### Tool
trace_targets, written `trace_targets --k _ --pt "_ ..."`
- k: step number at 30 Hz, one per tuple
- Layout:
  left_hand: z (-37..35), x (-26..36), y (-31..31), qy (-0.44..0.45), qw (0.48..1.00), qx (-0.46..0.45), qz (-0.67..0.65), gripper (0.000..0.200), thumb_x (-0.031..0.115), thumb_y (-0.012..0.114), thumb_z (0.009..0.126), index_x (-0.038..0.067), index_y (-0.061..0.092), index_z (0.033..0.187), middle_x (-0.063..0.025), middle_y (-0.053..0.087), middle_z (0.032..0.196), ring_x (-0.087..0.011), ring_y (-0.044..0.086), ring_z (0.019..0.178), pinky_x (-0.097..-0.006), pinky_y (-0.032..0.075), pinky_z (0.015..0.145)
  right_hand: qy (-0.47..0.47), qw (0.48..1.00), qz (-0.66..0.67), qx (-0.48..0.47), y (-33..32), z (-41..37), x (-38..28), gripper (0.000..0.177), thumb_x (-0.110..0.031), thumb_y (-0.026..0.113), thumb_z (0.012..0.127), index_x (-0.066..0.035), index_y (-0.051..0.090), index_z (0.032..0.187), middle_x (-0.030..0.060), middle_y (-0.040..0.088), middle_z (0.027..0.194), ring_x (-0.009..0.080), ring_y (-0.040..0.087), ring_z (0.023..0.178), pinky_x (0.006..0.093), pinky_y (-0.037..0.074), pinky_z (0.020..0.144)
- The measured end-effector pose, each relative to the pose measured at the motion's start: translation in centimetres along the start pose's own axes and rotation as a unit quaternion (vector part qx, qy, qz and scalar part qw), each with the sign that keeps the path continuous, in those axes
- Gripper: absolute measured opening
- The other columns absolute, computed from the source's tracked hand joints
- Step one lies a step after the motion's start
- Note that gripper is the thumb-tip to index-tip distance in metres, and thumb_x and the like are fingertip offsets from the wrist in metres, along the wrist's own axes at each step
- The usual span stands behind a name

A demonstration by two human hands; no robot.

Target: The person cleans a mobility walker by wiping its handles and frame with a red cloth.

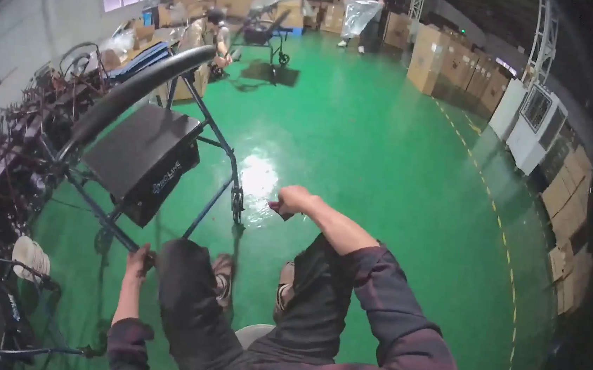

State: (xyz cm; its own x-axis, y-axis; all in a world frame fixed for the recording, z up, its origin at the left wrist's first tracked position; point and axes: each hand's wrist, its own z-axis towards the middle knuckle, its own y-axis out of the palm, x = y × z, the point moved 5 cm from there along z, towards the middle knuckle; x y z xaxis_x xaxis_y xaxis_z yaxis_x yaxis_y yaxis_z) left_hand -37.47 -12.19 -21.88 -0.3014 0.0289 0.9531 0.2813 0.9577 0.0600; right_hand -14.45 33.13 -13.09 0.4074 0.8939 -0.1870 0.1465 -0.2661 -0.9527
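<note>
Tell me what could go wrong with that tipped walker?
The walker leans tilted, held by the left hand on a lower tube; it might tip onto the feet. The right hand, closed on a small reddish thing, is close to the wheel, so it could get pinched.

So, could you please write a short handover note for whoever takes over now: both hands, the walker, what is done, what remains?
Left hand: shut around a lower frame tube of the walker.
Right hand: shut on a small dark object, close to the wheel at the end of one leg; contact cannot be told.
Walker: tilted on the green floor before the knees.
Done: seat, padded back bar and that wheel appear fitted.
Left: work seems to be at that wheel; its tightness cannot be judged.
</note>
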Motion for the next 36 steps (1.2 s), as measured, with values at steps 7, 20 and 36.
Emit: trace_targets --k 7,20,36 --pt "2.4 -5.0 3.2 0.098 0.992 -0.057 0.053 0.024 0.025 0.069 0.078 0.002 0.067 0.077 -0.0038 0.061 0.066 -0.0155 0.053 0.060 -0.0281 0.043 0.058 0.012 0.999 0.018 -0.042 2.7 -4.6 -0.2 0.019 -0.024 0.062 0.079 -0.008 0.073 0.076 0.0090 0.068 0.071 0.0282 0.056 0.062 0.0372 0.049 0.064" --pt "-0.6 3.7 0.1 -0.048 0.883 -0.247 0.397 0.060 0.056 0.062 0.083 0.004 0.067 0.114 -0.0091 0.067 0.107 -0.0194 0.062 0.092 -0.0318 0.048 0.083 -0.010 0.997 0.033 -0.066 4.0 -4.6 -2.1 0.013 -0.016 0.060 0.078 -0.010 0.072 0.077 0.0075 0.069 0.073 0.0273 0.060 0.065 0.0368 0.050 0.066" --pt "1.7 1.8 6.7 0.386 0.550 -0.214 0.709 0.063 0.052 0.073 0.071 0.012 0.061 0.119 -0.0122 0.059 0.123 -0.0299 0.050 0.118 -0.0480 0.021 0.114 -0.018 0.992 0.078 0.092 5.5 1.0 -6.4 0.019 -0.011 0.053 0.083 -0.005 0.068 0.094 0.0120 0.070 0.087 0.0340 0.063 0.075 0.0416 0.049 0.069"
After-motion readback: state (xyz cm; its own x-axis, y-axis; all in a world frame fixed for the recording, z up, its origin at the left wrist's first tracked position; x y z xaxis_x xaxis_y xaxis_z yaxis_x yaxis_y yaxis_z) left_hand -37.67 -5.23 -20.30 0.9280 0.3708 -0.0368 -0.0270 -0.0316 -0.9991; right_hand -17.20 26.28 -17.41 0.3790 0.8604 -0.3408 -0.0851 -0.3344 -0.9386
